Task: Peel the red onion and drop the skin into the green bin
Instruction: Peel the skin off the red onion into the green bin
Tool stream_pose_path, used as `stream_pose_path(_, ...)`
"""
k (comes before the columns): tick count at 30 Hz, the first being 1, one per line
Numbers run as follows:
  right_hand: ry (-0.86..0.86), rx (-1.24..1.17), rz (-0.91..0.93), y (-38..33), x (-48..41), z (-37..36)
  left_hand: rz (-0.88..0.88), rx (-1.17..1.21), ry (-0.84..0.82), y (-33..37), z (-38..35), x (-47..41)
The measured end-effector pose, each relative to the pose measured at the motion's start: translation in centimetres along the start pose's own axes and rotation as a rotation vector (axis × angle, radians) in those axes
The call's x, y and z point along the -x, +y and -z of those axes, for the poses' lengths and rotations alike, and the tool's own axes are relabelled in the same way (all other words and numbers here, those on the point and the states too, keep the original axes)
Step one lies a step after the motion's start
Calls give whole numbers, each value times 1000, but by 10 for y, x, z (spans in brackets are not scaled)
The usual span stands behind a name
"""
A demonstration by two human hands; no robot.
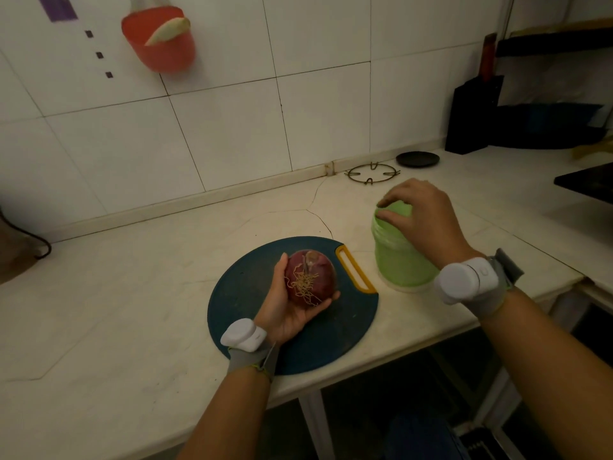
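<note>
My left hand (285, 310) cups the red onion (310, 277) above the round dark blue cutting board (252, 293), root end with its tangled roots facing me. The onion's dark red skin looks mostly in place. To the right stands the green bin (398, 260) on the counter. My right hand (421, 217) hovers over the bin's mouth, palm down, fingers bent toward the opening. Whether it holds a piece of skin is hidden.
The board has a yellow handle (355, 270) beside the bin. A wire pot stand (371, 172) and a black dish (418, 159) lie at the back. A black knife block (471, 121) stands far right. The counter's front edge (398, 346) runs near my arms. A red tub (159, 38) hangs on the wall.
</note>
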State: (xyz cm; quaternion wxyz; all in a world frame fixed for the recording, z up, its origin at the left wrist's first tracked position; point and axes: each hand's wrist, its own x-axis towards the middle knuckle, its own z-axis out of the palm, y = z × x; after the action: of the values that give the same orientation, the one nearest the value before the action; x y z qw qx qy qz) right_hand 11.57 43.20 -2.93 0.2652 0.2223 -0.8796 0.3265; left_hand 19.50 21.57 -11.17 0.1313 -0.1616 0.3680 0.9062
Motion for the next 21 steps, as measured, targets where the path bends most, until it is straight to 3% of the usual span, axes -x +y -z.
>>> stream_pose_path(4, -282, -306, 69, -31, 13, -13, 1, -6, 21, -1, -1, 2)
stream_pose_path(8, -490, -381, 63, -41, 25, -38, -21, -23, 19, -2, 0, 2)
stream_pose_path(21, -482, -466, -9, -43, 26, -57, -80, -1, -52, -5, 4, -4)
